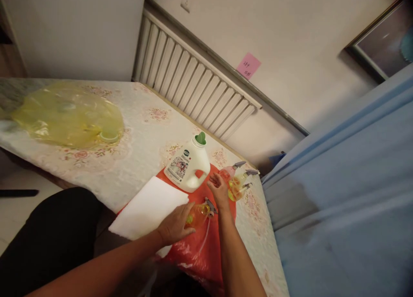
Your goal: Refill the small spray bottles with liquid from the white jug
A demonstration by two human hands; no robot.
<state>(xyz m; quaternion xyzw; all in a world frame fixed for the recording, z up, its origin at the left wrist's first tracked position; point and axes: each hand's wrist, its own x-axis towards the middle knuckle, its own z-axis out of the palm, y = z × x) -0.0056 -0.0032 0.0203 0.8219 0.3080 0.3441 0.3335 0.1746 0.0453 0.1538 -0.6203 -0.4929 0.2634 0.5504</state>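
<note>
My left hand point(176, 223) is wrapped round a small orange spray bottle point(197, 214) lying on a red plastic sheet point(200, 249). Its grey trigger head point(210, 205) points toward my right hand point(219, 189), which hovers with fingers spread just above it. Beyond my right hand lie three more small spray bottles point(237, 183) with grey triggers, one pinkish and the others yellow. A white detergent jug point(188, 164) with a green cap stands tilted on the red sheet, left of those bottles. A white cloth or paper point(148, 209) lies under my left wrist.
The table has a pale floral cover point(142, 138). A yellow plastic bag point(69, 116) with a green ring lies at the far left. A white radiator point(193, 80) runs along the wall behind. Blue fabric point(342, 194) fills the right side. My dark-clothed knee point(54, 232) is at lower left.
</note>
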